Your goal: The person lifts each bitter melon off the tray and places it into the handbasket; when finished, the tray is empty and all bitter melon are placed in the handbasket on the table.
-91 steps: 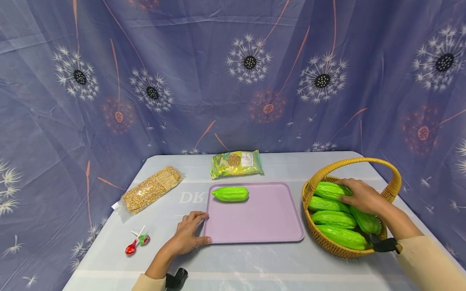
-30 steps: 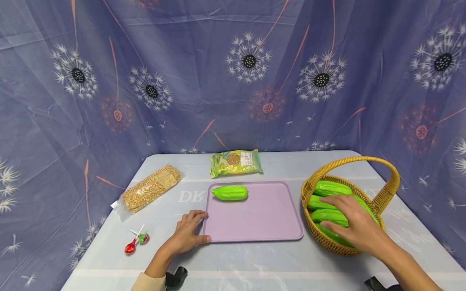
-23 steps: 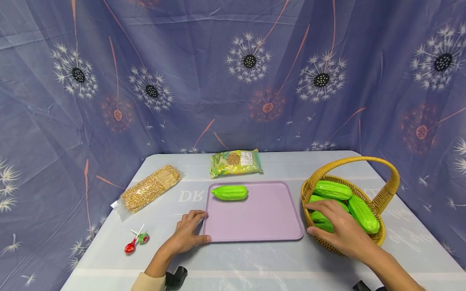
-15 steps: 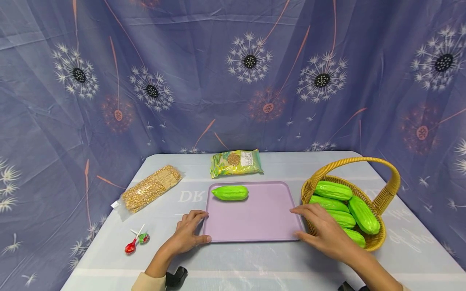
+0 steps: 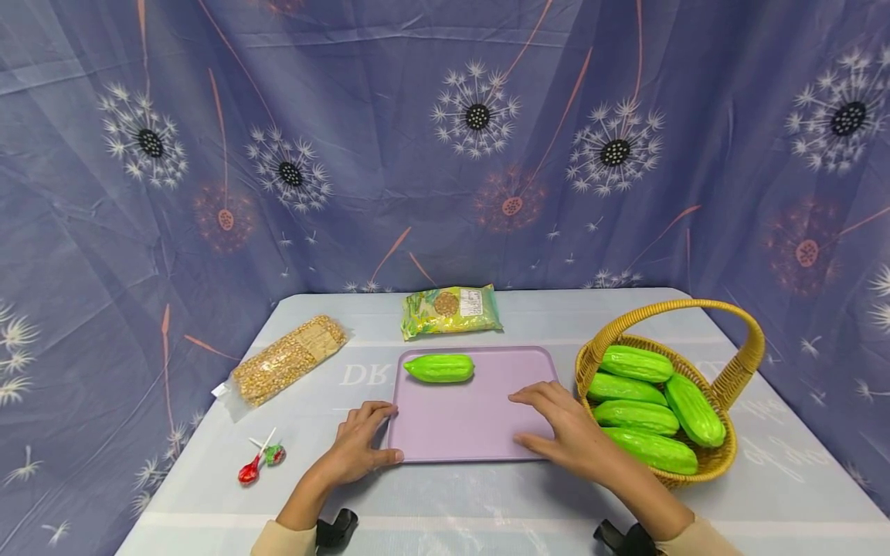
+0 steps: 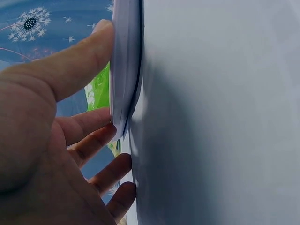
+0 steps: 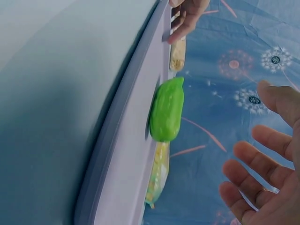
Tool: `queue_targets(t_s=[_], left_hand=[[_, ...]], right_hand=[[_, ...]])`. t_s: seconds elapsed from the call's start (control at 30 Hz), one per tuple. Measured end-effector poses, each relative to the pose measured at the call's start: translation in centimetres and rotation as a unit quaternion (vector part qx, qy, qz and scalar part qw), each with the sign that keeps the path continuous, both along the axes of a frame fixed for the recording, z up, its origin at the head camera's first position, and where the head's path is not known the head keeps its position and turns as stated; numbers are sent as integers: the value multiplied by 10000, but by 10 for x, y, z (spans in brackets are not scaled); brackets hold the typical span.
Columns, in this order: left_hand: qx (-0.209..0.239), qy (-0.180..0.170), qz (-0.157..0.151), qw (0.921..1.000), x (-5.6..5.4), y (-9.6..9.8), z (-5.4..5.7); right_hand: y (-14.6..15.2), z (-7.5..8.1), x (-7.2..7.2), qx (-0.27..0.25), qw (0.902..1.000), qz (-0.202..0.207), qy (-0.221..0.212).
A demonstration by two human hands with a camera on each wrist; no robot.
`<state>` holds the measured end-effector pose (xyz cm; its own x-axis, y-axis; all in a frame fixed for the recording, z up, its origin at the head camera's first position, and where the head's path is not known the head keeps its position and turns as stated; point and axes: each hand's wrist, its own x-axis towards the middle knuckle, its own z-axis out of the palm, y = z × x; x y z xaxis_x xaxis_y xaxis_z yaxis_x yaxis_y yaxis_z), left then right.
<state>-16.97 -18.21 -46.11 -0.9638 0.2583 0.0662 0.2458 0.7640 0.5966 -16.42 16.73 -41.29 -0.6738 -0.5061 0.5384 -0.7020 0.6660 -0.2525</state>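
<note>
A bright green bitter melon (image 5: 439, 368) lies near the far left corner of a lilac tray (image 5: 480, 432). My left hand (image 5: 358, 448) rests at the tray's left side, fingers and thumb spread and relaxed against the rim. In the left wrist view, the thumb (image 6: 86, 56) touches the tray edge. Over the right part of the tray is my right hand (image 5: 566, 432), holding nothing, fingers spread apart. The right wrist view shows its palm and loose fingers (image 7: 260, 164) away from the melon. To its right, several more bitter melons (image 5: 636, 417) fill a wicker basket (image 5: 726, 455).
The basket's tall arched handle (image 5: 677, 305) rises at the right. Behind the tray lies a green printed packet (image 5: 450, 313). A clear bag of corn kernels (image 5: 285, 363) is at the left, with a red lollipop (image 5: 249, 472) and a green one (image 5: 275, 455) nearer.
My right hand has left the melons in the basket and moved left, with nothing in it, to over the tray. The left hand and the melon on the tray stay put.
</note>
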Motion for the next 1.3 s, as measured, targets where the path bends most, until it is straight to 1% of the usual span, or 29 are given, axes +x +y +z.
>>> queue_targets(t_s=[0.07,0.17,0.27,0.37,0.5,0.77,0.87,1.1,1.3], left_hand=[[-12,10,2,10000,0,0,0],[-10,13,8,10000,0,0,0],[-18,-1,12,10000,0,0,0],[-21,-12,12,10000,0,0,0],[0,-1,4,10000,0,-1,0],[-4,-16,-10,10000,-1,-1,0],[11,-29,-6,10000,0,-1,1],[1,-34,-5,10000,0,0,0],[-8,-2,-14,10000,0,0,1]], right_hand=[[-6,0,-4,-36,9999,54,-158],[-15,-2,-11,-116,9995,133,-280],[-24,-5,-19,-188,9992,209,-274],[-31,-8,-26,-152,9994,211,-208],[-41,-9,-35,-86,9993,193,-322],[-58,-8,-52,209,9954,-20,-940],[-65,-8,-59,274,9934,-59,-1111],[-74,-10,-70,471,9917,-56,-1199],[-80,-13,-81,594,9906,25,-1229]])
